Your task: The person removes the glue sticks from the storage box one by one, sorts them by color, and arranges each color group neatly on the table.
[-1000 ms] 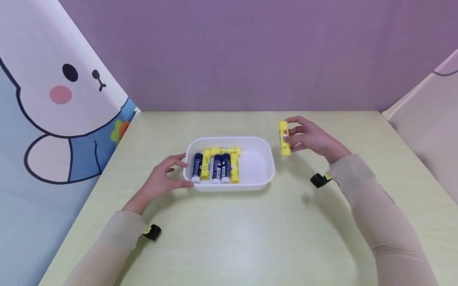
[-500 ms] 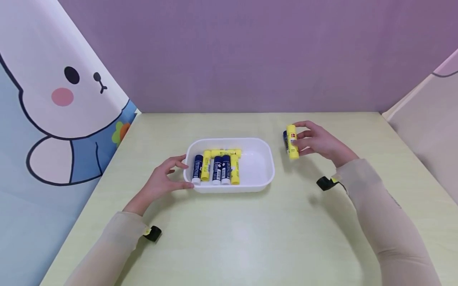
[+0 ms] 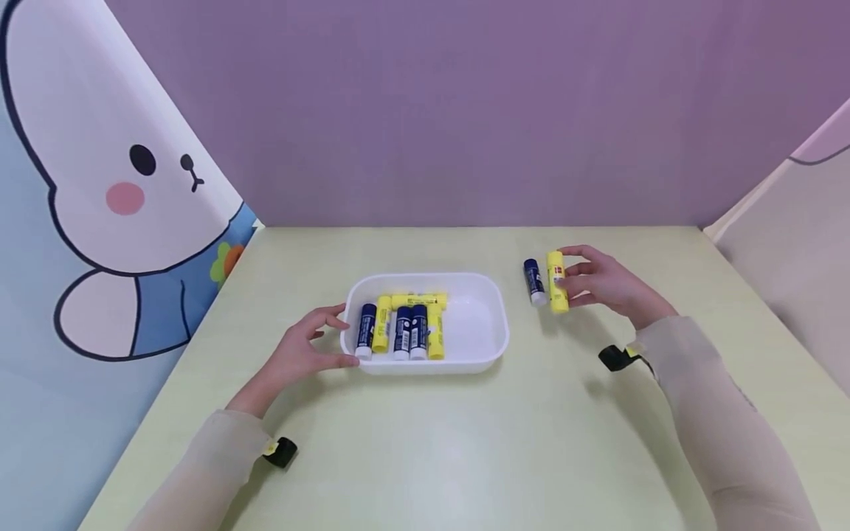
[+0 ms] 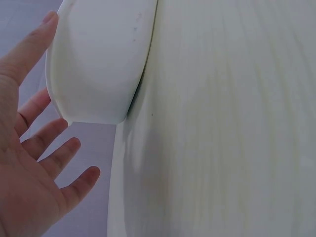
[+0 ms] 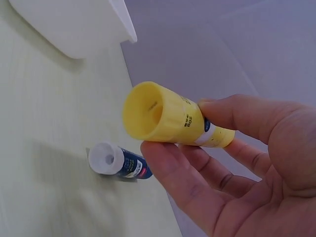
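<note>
In the head view, my right hand (image 3: 607, 282) pinches a yellow glue stick (image 3: 557, 282) between thumb and fingers. The right wrist view shows this stick's hollow end (image 5: 143, 111) facing the camera. A navy glue stick (image 3: 534, 282) with a white end lies on the table just left of it, apart from my fingers. My left hand (image 3: 299, 354) rests at the left end of a white plastic box (image 3: 474, 324), thumb on the near corner, fingertips on the far one. In the left wrist view its fingers (image 4: 54, 158) are spread. Several yellow and navy glue sticks (image 3: 402, 332) lie inside the box's left part.
Pale wood-look table (image 3: 438, 442) lies under everything. A purple backdrop (image 3: 425, 110) stands at its far edge. A cartoon-printed panel (image 3: 99, 295) borders the left, and a pale panel (image 3: 797, 243) the right. Black cameras sit on both wrists.
My right hand has moved right with the yellow glue stick, and the navy one has come into sight beside it. The left hand stays at the box. The head view has tilted slightly up.
</note>
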`<state>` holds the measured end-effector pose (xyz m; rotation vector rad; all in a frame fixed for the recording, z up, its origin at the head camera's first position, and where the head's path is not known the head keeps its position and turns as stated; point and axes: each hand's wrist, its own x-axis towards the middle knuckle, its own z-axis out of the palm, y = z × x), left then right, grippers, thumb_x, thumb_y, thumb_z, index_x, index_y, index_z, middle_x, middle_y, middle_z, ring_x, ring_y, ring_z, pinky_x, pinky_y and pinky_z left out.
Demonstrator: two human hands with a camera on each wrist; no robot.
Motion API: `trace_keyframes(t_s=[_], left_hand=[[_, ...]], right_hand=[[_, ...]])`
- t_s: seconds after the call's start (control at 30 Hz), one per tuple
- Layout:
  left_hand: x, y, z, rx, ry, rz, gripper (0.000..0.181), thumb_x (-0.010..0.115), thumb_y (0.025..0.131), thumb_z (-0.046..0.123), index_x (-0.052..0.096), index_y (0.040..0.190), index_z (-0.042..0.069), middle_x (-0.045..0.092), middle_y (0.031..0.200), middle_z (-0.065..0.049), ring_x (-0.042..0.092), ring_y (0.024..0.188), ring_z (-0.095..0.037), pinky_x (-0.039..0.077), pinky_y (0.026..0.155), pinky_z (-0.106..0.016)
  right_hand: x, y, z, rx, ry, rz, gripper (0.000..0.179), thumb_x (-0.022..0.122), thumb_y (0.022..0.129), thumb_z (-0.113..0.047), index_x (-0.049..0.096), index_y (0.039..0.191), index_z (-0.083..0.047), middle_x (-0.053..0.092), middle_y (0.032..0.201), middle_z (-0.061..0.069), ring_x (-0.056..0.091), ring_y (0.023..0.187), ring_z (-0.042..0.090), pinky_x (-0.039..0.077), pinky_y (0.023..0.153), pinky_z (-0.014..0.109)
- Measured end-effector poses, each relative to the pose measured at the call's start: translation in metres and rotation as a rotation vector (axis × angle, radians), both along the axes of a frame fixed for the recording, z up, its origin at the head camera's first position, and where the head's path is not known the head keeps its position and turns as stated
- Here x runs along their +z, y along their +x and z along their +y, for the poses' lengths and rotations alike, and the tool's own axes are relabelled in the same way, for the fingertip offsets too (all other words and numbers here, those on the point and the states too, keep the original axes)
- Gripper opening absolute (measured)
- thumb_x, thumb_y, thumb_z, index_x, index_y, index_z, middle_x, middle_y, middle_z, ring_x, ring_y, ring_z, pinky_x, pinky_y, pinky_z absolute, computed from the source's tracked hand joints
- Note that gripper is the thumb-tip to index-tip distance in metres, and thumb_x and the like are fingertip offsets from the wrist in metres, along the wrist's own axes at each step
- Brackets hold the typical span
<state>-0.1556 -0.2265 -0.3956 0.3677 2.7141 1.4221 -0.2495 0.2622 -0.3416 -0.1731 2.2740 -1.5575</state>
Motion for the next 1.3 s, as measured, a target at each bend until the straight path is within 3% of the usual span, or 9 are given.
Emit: trace_keyframes(t_s=[0.63, 1.3], left_hand=[[-0.005, 0.005, 0.0, 0.01, 0.002, -0.011, 0.047, 0.09, 0.073, 0.02, 0.062, 0.109, 0.012, 0.043, 0.153, -0.013, 0.033, 0.141, -0.039, 0.035, 0.106, -0.063], [-0.003, 0.003, 0.001, 0.015, 0.0, -0.003, 0.048, 0.09, 0.073, 0.02, 0.062, 0.111, 0.01, 0.043, 0.153, -0.013, 0.033, 0.141, -0.039, 0.034, 0.106, -0.063]], right_hand=[[-0.023, 0.001, 0.02, -0.026, 0.037, -0.029, 0.076, 0.062, 0.096, -0.007, 0.016, 0.156, -0.003, 0.043, 0.132, 0.03, 0.064, 0.093, 0.021, 0.058, 0.084, 0.04], [-0.047, 0.018, 0.021, -0.015, 0.062, -0.19, 0.079, 0.067, 0.095, -0.013, 0.015, 0.154, -0.002, 0.036, 0.139, 0.032, 0.065, 0.09, 0.025, 0.059, 0.082, 0.042]])
